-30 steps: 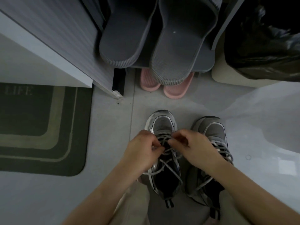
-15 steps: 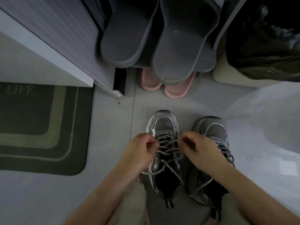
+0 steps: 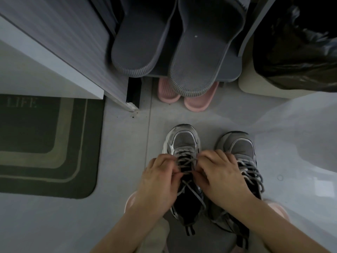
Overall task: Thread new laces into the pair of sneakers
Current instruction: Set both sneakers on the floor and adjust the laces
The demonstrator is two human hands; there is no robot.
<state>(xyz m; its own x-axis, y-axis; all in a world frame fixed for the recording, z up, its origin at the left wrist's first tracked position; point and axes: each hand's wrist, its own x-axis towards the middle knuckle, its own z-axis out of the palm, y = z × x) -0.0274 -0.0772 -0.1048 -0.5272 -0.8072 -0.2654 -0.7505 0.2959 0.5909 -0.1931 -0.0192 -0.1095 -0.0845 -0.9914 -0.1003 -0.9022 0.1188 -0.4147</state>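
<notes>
Head view shows both hands lower on the left sneaker point(image 3: 184, 143) than a second ago, now at its middle eyelets. The left hand point(image 3: 160, 178) and right hand point(image 3: 221, 172) each pinch the grey lace point(image 3: 185, 159) from opposite sides. The right sneaker point(image 3: 240, 148) stands just beside it, already laced. Bare floor point(image 3: 118, 136) lies open to the left before the dark mat point(image 3: 49, 143). Ahead, a shelf point(image 3: 231, 70) holds grey slippers point(image 3: 198, 52); pink slippers point(image 3: 198, 103) sit beneath.
</notes>
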